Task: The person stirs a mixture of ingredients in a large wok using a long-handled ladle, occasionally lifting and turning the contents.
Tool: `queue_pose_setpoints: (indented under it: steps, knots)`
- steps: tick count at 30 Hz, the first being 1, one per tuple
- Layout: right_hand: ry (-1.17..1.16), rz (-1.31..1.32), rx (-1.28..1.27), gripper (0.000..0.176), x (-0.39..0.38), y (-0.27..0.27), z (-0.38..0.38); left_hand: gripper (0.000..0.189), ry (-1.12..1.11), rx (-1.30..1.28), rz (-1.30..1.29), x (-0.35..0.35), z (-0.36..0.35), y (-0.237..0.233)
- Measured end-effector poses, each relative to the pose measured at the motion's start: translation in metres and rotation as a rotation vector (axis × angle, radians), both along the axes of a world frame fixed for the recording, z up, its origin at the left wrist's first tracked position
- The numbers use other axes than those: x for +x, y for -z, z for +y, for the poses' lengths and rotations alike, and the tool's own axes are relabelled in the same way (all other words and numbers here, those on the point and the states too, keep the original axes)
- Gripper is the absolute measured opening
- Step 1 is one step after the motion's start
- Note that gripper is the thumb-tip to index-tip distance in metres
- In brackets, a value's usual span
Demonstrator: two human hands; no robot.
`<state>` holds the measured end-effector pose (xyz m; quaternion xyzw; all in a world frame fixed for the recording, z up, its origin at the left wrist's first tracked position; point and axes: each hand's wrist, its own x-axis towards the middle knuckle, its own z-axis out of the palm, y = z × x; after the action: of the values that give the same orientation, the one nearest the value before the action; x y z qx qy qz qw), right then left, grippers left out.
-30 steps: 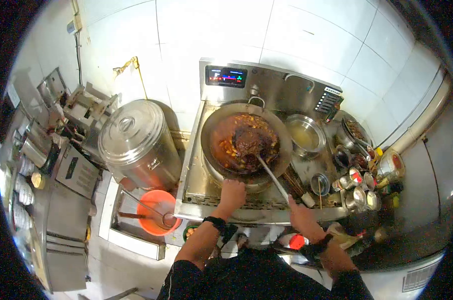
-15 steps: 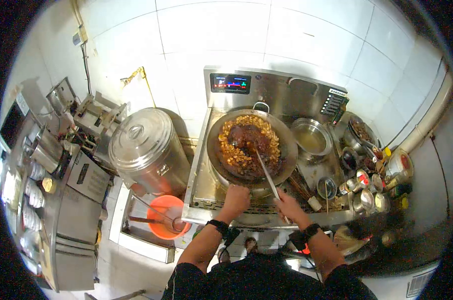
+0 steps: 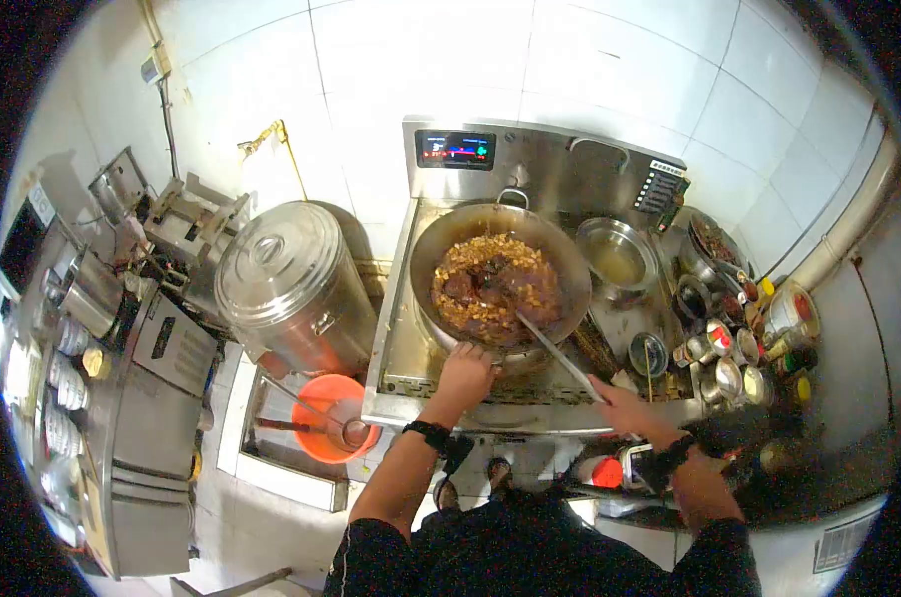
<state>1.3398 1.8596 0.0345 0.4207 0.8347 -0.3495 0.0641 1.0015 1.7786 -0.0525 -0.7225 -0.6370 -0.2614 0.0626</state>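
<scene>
A large metal wok (image 3: 570, 244) sits on the stove, its hollow filled with chopped golden-brown pieces (image 3: 500, 247) and a dark reddish-brown sauce (image 3: 515, 289). At the wok's near edge, my left hand (image 3: 467, 370) is closed with its fingers around the rim. My right hand (image 3: 625, 406) grips a long-handled metal stirring utensil (image 3: 557, 352) by the end of its handle. The utensil slants from lower right into the food, where its head is buried and hidden.
Right of the wok stands a steel pot of liquid (image 3: 618, 261), with a small dark bowl (image 3: 648, 353) nearer me. Several seasoning containers (image 3: 729, 373) crowd the right side. A tall lidded stockpot (image 3: 296, 289) stands left of the stove; an orange bucket (image 3: 321, 450) is below it.
My right hand has moved right and slightly down with the utensil, whose handle lies at a flatter slant. The wok tilts more toward me, with my left hand at its rim.
</scene>
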Motion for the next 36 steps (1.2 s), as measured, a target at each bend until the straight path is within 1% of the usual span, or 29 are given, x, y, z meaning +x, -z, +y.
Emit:
queue_pose_setpoints:
  steps: [1, 3, 6, 9, 12, 14, 15, 17, 19, 20, 21, 22, 23, 25, 27, 28, 31, 32, 33, 34, 36]
  knots:
    - [-0.042, -0.045, 0.11, 0.065, 0.007, -0.003, -0.002, 0.022, -0.007, -0.013, 0.009, 0.001, 0.001, 0.003]
    - [-0.119, -0.123, 0.274, 0.06, 0.014, -0.036, -0.007, 0.022, -0.02, -0.023, 0.019, 0.002, 0.004, 0.005]
    - [-0.113, -0.332, 0.401, 0.064, -0.003, -0.067, -0.022, 0.021, -0.04, -0.034, 0.014, 0.003, 0.006, 0.006]
    - [-0.113, -0.352, 0.507, 0.067, -0.009, -0.041, -0.019, 0.021, -0.054, -0.08, 0.006, 0.003, 0.01, 0.009]
    - [-0.091, -0.325, 0.569, 0.067, -0.024, 0.008, -0.001, 0.019, -0.048, -0.154, 0.062, 0.004, 0.01, 0.006]
    - [-0.003, -0.197, 0.483, 0.066, -0.042, 0.034, 0.013, 0.017, -0.024, -0.198, 0.153, 0.002, 0.011, 0.007]
    - [0.042, -0.133, 0.439, 0.065, -0.05, 0.045, 0.019, 0.017, -0.038, -0.199, 0.126, 0.003, 0.012, 0.007]
    - [0.088, 0.105, 0.285, 0.064, -0.072, 0.055, 0.025, 0.015, -0.059, -0.202, 0.067, 0.008, 0.013, 0.006]
    - [0.182, 0.289, 0.019, 0.063, -0.091, 0.053, 0.025, 0.015, -0.027, -0.126, -0.004, 0.012, 0.015, 0.011]
    - [0.252, 0.355, -0.17, 0.064, -0.103, 0.04, 0.021, 0.014, -0.012, -0.088, -0.042, 0.013, 0.015, 0.014]
    - [0.319, 0.42, -0.361, 0.064, -0.112, 0.031, 0.016, 0.015, 0.013, -0.109, -0.034, 0.015, 0.016, 0.016]
    - [0.364, 0.594, -0.558, 0.062, -0.115, 0.038, 0.011, 0.015, 0.036, -0.129, -0.026, 0.016, 0.016, 0.017]
    - [0.383, 0.613, -0.583, 0.062, -0.116, 0.044, 0.007, 0.015, 0.06, -0.149, -0.018, 0.017, 0.017, 0.017]
    - [0.418, 0.65, -0.632, 0.06, -0.117, 0.051, 0.002, 0.014, 0.003, -0.101, -0.004, 0.022, 0.017, 0.021]
    - [0.261, 0.438, -0.382, 0.062, -0.105, 0.025, -0.013, 0.014, -0.035, -0.074, 0.001, 0.024, 0.013, 0.016]
    - [0.183, 0.331, -0.256, 0.063, -0.097, 0.016, -0.017, 0.014, -0.043, -0.069, -0.001, 0.025, 0.011, 0.005]
    - [-0.079, 0.406, 0.354, 0.067, -0.051, 0.034, -0.025, 0.016, -0.035, -0.039, -0.03, 0.029, 0.012, 0.002]
    - [-0.042, 0.253, 0.267, 0.068, -0.043, 0.014, -0.029, 0.017, -0.031, -0.023, -0.043, 0.029, 0.015, 0.003]
    - [-0.004, 0.098, 0.176, 0.068, -0.033, -0.027, -0.041, 0.018, -0.02, -0.001, -0.04, 0.026, 0.018, 0.005]
    - [0.034, -0.058, 0.08, 0.069, -0.024, -0.053, -0.05, 0.019, -0.01, 0.016, -0.038, 0.023, 0.018, 0.008]
    - [0.012, -0.162, 0.204, 0.068, -0.001, -0.062, -0.052, 0.021, -0.023, 0.034, -0.024, 0.021, 0.016, 0.008]
